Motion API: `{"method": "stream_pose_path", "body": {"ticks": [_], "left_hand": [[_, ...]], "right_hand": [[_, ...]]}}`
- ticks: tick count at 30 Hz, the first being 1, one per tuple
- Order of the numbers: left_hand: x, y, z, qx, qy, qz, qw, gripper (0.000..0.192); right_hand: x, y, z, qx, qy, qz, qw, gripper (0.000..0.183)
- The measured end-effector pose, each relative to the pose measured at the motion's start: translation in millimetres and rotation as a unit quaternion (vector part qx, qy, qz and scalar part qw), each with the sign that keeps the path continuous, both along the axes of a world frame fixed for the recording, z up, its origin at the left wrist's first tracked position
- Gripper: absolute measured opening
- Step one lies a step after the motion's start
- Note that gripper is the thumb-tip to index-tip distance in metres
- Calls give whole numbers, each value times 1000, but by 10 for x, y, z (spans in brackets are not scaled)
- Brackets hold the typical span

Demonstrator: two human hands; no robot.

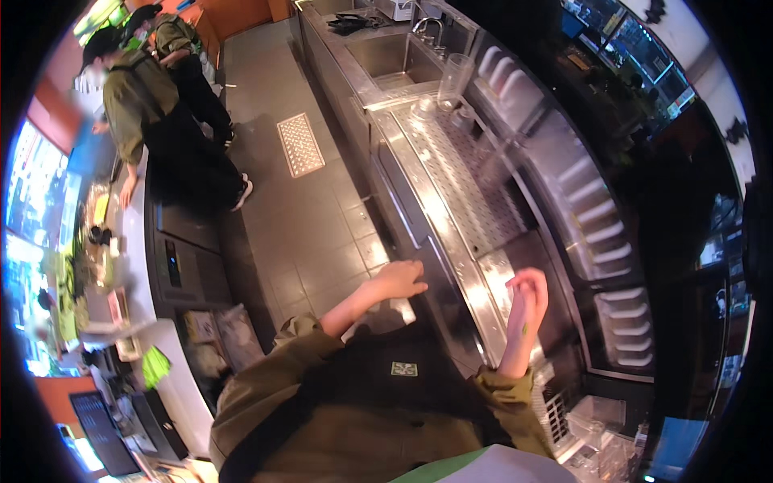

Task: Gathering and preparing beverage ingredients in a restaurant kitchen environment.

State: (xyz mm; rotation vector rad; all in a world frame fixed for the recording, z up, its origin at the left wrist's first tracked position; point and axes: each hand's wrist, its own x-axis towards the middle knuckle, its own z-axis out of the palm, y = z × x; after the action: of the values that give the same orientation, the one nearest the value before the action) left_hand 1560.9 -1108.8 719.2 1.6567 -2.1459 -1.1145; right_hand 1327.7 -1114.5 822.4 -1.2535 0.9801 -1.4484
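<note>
My left hand (401, 279) hangs over the floor beside the front of the stainless steel counter, thumb and fingers apart, with nothing in it. My right hand (528, 294) is raised above the counter's steel edge, its fingers loosely curled and no object visible in them. A small green mark shows on the right wrist. Ahead of both hands, a perforated drip tray (450, 175) is set into the counter. Clear plastic pitchers (457, 75) stand at its far end, by the steel sink (392, 60) with its curved faucet (429, 25).
Two people (136, 102) in olive shirts and black aprons stand at the white counter (136, 265) on the left. A metal floor plate (301, 145) lies in the tiled aisle. Louvered steel panels (622, 329) line the right side. Clear plastic containers (598, 416) sit at lower right.
</note>
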Motion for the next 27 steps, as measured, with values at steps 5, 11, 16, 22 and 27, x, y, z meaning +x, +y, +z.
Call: {"method": "stream_pose_path", "body": {"ticks": [5,11,16,22,27], "left_hand": [[1309,-1148,229,-1,59,43,997,38],[2436,-2770,226,16,18,33,999,35],[3344,-3856,521,-18,53,118,991,31],[4117,-5152,237,-9,180,127,975,20],[4349,-6413,-76,61,226,45,971,19]], "right_hand": [[1462,-1764,-183,11,62,145,987,19],[3298,-4656,-866,27,35,138,989,31],[4320,-7029,-1606,123,11,-9,992,39],[4302,-8816,-2457,230,215,-210,926,48],[4231,-9504,-2720,163,411,-330,834,50]]}}
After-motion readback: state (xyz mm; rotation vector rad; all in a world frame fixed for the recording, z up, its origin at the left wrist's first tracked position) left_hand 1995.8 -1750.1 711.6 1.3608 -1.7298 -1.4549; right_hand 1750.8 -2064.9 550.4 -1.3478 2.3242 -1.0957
